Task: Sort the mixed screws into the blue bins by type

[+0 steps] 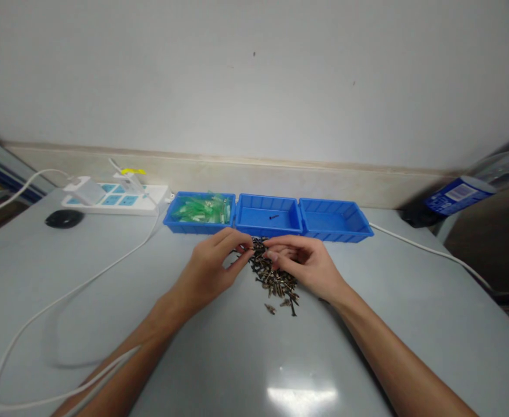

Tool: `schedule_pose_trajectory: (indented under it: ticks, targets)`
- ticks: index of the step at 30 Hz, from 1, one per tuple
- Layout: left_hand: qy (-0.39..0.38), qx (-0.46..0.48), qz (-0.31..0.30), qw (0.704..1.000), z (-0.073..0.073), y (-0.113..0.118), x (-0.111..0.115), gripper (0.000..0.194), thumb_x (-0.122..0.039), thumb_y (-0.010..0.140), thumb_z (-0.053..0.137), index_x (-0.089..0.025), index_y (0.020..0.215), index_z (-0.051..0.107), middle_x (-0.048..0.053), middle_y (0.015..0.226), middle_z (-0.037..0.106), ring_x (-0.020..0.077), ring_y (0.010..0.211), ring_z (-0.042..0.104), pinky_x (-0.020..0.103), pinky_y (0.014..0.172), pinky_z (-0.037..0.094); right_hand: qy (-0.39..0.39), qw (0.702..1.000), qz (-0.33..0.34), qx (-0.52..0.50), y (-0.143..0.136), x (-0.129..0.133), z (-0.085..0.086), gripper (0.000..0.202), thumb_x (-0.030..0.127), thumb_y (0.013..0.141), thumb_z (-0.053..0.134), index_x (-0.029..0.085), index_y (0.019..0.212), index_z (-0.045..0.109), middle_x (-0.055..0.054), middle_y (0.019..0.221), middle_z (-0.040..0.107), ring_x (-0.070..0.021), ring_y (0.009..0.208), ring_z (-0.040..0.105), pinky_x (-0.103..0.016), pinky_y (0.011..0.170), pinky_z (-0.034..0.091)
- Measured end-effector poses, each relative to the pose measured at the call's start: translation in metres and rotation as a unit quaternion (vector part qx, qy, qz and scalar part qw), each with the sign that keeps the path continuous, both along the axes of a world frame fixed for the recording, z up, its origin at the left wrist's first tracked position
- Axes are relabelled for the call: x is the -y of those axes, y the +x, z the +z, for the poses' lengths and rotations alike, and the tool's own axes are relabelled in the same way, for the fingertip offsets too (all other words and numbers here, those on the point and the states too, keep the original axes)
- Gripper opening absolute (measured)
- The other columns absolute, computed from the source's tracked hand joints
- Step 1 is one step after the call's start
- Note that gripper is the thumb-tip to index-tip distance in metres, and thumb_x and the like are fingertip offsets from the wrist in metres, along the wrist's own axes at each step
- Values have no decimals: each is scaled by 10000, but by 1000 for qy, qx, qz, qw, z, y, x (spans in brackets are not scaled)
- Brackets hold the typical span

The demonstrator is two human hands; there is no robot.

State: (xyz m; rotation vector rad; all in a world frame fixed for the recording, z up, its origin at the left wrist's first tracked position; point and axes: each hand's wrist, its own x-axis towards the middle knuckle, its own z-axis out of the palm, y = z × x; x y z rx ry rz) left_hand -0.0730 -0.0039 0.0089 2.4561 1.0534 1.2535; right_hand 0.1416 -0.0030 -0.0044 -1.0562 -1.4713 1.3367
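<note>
A pile of dark screws and brassy metal pieces (276, 281) lies on the table between my hands. My left hand (220, 258) is at the pile's left edge, thumb and fingertips pinched together. Something dark and thin shows by those fingertips, too small to name. On the other side, my right hand (302, 260) reaches over the pile with curved fingers, a small gap between thumb and index finger. Just behind the hands, the middle blue bin (268, 229) has a single dark screw (273, 216) in it. Green and clear plastic pieces (204, 208) fill the left blue bin (193, 229).
The right blue bin (337, 234) adjoins the middle one. A white power strip (150, 202) with plugged-in adapters and a black mouse-like object (64, 219) are at the left. A white cable (80, 285) crosses my left forearm. A bottle (458, 194) leans at the right.
</note>
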Motion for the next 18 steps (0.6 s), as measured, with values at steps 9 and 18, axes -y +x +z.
schedule_pose_trajectory:
  ticks: [9,18]
  targets:
    - [11,15,-21,1000,-1,-1,2,98,-80,907,636,-177,922,626,15,863,688,123,784,666,228,733,533,-52,996,35,-61,-2,0,1,189,275,744,834,195,911,794,-20,673,753,-128,610,703,-240,597,572]
    - [17,42,-47,998,-1,0,2,86,-108,890,694,-166,916,635,10,841,704,117,763,676,212,727,531,-62,993,42,-95,0,0,-1,188,287,732,853,210,897,804,-32,713,772,-130,651,724,-240,653,587]
